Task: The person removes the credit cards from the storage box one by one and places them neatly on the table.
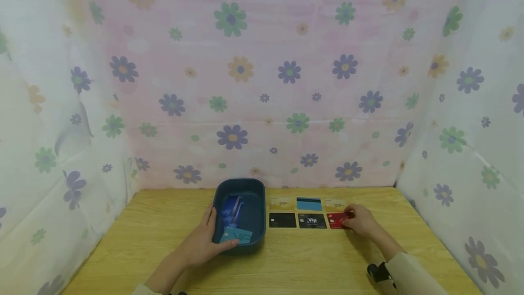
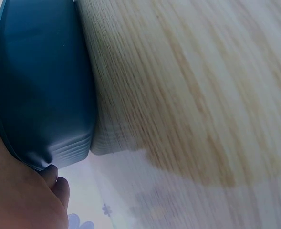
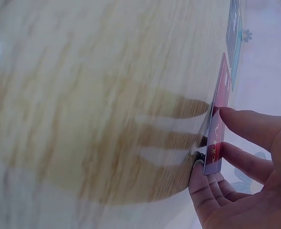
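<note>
My left hand [image 1: 201, 240] grips a dark teal plastic container [image 1: 262, 211], thumb over its near rim and fingers along its left side. Inside lie a blue card [image 1: 233, 208] and a light-teal VIP card [image 1: 238, 236]. In the left wrist view the container's outer wall [image 2: 45, 81] shows beside the palm. My right hand [image 1: 362, 220] pinches a red card [image 1: 335, 220] at its right end, thumb and fingertips on it. That card lies at the right end of the front row, beside a black Vip card [image 1: 312, 221] and a plain black card [image 1: 282, 220].
Behind the front row lie a blue card with a dark stripe [image 1: 309, 203] and two gold cards, one on the left [image 1: 280, 203] and one on the right [image 1: 333, 204]. The wooden table [image 1: 303, 263] meets flower-patterned cloth [image 1: 262, 58] at the back and sides.
</note>
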`<state>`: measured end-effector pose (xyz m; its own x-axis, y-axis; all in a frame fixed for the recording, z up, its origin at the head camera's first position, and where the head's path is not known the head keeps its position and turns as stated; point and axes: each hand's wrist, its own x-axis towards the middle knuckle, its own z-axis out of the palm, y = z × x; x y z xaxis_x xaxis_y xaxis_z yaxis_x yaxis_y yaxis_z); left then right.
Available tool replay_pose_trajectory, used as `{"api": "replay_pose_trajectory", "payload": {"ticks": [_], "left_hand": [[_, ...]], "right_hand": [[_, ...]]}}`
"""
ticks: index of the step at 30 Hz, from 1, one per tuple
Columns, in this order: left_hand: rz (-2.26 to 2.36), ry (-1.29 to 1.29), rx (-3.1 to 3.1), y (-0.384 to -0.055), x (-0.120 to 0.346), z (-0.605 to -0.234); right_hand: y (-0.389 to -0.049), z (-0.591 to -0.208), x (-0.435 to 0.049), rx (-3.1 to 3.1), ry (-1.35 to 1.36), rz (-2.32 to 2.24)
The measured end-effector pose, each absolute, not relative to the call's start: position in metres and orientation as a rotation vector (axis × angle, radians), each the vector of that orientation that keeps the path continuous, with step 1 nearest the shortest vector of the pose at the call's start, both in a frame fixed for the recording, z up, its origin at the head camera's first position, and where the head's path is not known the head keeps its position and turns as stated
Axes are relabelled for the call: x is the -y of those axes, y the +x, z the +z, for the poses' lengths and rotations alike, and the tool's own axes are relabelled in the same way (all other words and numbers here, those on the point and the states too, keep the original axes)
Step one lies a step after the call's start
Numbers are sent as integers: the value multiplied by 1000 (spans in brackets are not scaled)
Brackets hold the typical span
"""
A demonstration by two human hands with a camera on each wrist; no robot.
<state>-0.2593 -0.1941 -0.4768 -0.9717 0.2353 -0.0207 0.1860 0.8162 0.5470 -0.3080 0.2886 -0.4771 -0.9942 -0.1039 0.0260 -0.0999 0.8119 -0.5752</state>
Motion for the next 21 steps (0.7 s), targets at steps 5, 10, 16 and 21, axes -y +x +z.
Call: {"api": "replay_pose_trajectory", "payload": {"ticks": [5,10,16,21], "left_hand": [[861,340,-2911,-260,194,-477],[858,339,-2912,-260,195,-478],[857,335,-2904,-258,194,-476],[859,334,-2904,-257,194,-474]], "right_hand": [[-308,-476,-288,-2982,-163,-953],[-307,-474,-286,-2982,-166,-952],[-306,-472,-285,-2979,-162,-953],[-306,-473,-285,-2990,-154,-921]]}}
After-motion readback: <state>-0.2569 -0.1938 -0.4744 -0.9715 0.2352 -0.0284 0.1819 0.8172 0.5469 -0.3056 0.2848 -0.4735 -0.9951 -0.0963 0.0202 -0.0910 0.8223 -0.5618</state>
